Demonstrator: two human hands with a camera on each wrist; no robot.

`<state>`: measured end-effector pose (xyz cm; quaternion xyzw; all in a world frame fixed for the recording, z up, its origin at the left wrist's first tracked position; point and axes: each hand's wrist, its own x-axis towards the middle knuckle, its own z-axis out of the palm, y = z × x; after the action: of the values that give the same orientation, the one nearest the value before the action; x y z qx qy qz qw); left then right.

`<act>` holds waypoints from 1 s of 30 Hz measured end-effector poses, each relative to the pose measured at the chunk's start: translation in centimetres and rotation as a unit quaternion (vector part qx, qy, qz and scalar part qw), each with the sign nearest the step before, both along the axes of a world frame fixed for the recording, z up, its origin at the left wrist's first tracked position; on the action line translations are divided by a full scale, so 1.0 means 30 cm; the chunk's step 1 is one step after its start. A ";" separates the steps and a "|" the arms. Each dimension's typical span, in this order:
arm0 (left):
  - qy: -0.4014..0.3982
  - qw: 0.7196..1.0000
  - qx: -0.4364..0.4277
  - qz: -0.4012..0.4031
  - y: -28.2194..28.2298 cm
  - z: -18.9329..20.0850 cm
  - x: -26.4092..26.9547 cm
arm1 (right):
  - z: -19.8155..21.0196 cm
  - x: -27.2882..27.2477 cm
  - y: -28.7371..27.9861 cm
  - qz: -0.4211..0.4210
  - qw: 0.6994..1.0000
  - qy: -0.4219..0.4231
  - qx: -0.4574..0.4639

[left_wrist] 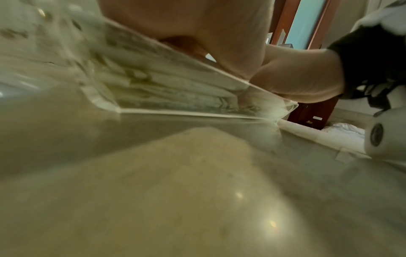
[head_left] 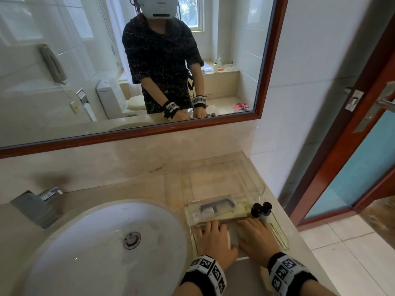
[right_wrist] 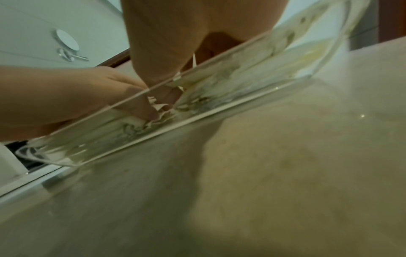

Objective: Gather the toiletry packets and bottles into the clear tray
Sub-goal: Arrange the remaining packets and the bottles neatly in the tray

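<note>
A clear tray [head_left: 282,236] sits on the counter right of the sink, with flat pale packets [left_wrist: 167,87] stacked inside. Two small black-capped bottles [head_left: 261,208] stand in its far right corner, beside a packet with a dark item [head_left: 215,207]. My left hand [head_left: 213,233] and right hand [head_left: 254,233] lie palm down side by side on the packets, fingers stretched out. In the right wrist view both thumbs touch the packets' near ends [right_wrist: 158,107] behind the tray's front wall [right_wrist: 197,120]. My palms hide what lies under them.
A clear box [head_left: 222,178] stands just behind the tray against the wall. The white sink [head_left: 96,242] and its faucet [head_left: 36,206] are to the left. The counter edge [head_left: 299,238] drops off close on the right, next to a door [head_left: 352,167].
</note>
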<state>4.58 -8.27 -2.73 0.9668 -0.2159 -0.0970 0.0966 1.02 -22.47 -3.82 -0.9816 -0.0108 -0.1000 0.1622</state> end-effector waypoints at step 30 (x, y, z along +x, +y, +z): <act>-0.013 0.999 -0.023 0.020 -0.023 0.014 -0.024 | 0.008 0.011 0.017 -0.042 0.997 0.067 -0.017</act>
<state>3.86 -8.97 -2.31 0.9695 -0.2002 -0.0776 0.1180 1.36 -21.97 -3.59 -0.9883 0.0395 -0.0403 0.1416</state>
